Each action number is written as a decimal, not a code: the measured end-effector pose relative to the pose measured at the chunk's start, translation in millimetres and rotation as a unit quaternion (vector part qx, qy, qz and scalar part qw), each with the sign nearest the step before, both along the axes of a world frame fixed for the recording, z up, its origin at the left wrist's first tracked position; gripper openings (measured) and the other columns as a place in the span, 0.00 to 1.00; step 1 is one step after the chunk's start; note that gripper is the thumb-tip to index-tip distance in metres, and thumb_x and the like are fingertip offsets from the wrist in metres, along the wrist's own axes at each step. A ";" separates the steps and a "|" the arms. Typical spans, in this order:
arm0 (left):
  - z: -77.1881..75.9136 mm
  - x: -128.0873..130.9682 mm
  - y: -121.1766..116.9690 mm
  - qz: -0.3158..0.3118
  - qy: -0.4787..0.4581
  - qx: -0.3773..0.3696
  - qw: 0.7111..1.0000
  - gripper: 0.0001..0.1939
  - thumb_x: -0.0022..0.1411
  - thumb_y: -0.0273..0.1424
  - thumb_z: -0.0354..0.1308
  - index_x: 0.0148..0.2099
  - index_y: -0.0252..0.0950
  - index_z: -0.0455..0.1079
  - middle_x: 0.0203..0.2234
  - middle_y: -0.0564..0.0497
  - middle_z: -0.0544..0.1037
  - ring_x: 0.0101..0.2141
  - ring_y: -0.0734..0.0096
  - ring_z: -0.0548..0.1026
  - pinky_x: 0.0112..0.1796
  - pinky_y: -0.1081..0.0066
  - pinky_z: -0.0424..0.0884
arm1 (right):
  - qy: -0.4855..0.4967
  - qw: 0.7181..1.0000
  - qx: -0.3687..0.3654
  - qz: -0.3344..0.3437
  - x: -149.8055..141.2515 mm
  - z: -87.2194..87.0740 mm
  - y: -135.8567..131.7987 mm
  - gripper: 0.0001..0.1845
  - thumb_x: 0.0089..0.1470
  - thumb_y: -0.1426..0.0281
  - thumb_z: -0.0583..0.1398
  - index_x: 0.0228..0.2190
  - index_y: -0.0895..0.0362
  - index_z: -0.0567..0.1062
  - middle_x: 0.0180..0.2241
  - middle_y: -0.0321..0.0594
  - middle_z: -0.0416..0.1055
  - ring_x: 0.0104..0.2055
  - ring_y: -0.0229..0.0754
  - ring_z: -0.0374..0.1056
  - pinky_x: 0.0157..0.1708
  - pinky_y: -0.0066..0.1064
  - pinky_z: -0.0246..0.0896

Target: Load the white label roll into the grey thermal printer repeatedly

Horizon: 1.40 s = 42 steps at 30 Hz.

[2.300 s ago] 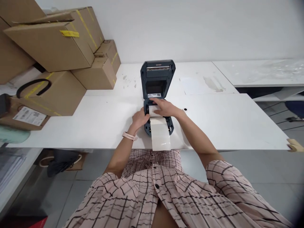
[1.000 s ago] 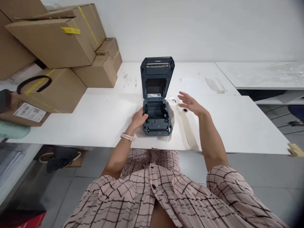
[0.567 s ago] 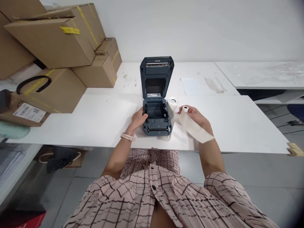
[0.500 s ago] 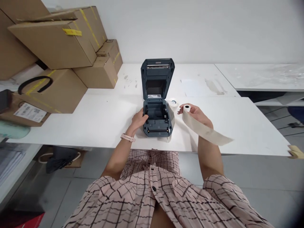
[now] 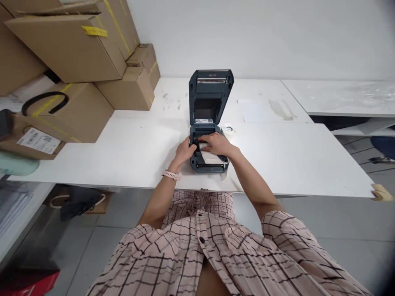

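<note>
A dark grey label printer (image 5: 210,96) stands on the white table with its lid raised. My left hand (image 5: 185,150) grips the printer's left side, its thumb over the inner edge of the open bay. Inside the bay, my right hand (image 5: 217,144) has its fingers closed round a roll of label paper (image 5: 211,157), whose loose end lies toward the printer's front. Much of the roll is hidden under those fingers. Just right of the printer lies another white roll (image 5: 228,129), partly covered by the machine.
Cardboard boxes (image 5: 89,111) are stacked at the table's left, with a black strap on one. A pale sheet (image 5: 254,111) lies behind and right of the printer. The table's front edge (image 5: 277,193) runs close to my body.
My right hand has carried the paper roll leftward from beside the printer into its open bay. The left hand stays on the printer's left side. The view has shifted slightly.
</note>
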<state>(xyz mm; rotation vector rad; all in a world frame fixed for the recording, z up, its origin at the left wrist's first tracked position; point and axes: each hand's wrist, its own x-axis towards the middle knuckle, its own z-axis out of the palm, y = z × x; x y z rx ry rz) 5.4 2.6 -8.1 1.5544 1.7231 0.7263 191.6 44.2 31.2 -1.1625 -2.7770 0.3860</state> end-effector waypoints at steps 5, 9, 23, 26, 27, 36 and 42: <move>-4.4 1.6 -5.1 0.020 -0.060 0.005 0.998 0.31 0.61 0.34 0.53 0.66 0.40 0.67 0.40 0.45 0.82 0.39 0.55 0.78 0.44 0.58 0.73 | 0.118 0.993 0.021 0.000 20.6 -2.1 -35.7 0.19 0.65 0.72 0.58 0.55 0.59 0.77 0.55 0.50 0.78 0.59 0.56 0.71 0.56 0.48 0.69; -8.9 5.0 -7.3 0.039 -0.091 0.023 0.995 0.33 0.60 0.33 0.56 0.68 0.39 0.66 0.48 0.41 0.80 0.48 0.51 0.78 0.50 0.56 0.73 | 0.134 0.990 0.025 0.029 42.3 -6.5 -83.5 0.20 0.71 0.62 0.53 0.56 0.56 0.77 0.59 0.49 0.75 0.63 0.55 0.69 0.61 0.52 0.68; -15.8 8.1 -5.7 -0.023 -0.220 0.047 0.974 0.36 0.66 0.43 0.57 0.72 0.41 0.56 0.69 0.42 0.67 0.66 0.54 0.68 0.62 0.57 0.68 | 0.122 0.990 0.064 -0.021 50.3 -40.3 -137.2 0.36 0.65 0.71 0.59 0.70 0.42 0.59 0.73 0.41 0.56 0.75 0.54 0.52 0.72 0.62 0.49; -10.1 8.4 -7.8 -0.022 -0.215 0.030 0.976 0.36 0.67 0.42 0.57 0.73 0.43 0.55 0.70 0.44 0.66 0.66 0.54 0.68 0.62 0.57 0.69 | 0.145 0.987 0.062 -0.028 51.0 -43.3 -135.9 0.31 0.68 0.69 0.56 0.69 0.39 0.61 0.72 0.36 0.59 0.75 0.51 0.54 0.72 0.60 0.50; -8.7 8.2 -7.8 -0.019 -0.222 0.025 0.975 0.36 0.66 0.43 0.58 0.73 0.43 0.56 0.70 0.44 0.65 0.66 0.53 0.68 0.62 0.56 0.69 | 0.147 0.987 0.058 -0.026 51.6 -43.3 -135.7 0.31 0.69 0.69 0.56 0.69 0.39 0.61 0.72 0.36 0.58 0.75 0.51 0.53 0.72 0.60 0.50; -1.1 17.8 -36.5 0.028 -0.226 0.013 0.974 0.47 0.62 0.49 0.65 0.76 0.45 0.49 0.74 0.43 0.56 0.72 0.47 0.56 0.69 0.49 0.59 | 0.185 0.971 -0.103 0.107 73.3 11.8 -126.2 0.39 0.58 0.44 0.63 0.66 0.41 0.66 0.70 0.39 0.63 0.73 0.55 0.58 0.75 0.63 0.39; -6.9 26.6 -102.6 0.022 -0.220 -0.025 0.975 0.64 0.55 0.52 0.71 0.78 0.52 0.29 0.77 0.42 0.47 0.74 0.41 0.49 0.68 0.43 0.58 | 0.456 0.878 0.053 -0.134 63.0 68.7 -12.1 0.39 0.65 0.39 0.49 0.70 0.40 0.58 0.72 0.37 0.59 0.76 0.52 0.51 0.73 0.53 0.51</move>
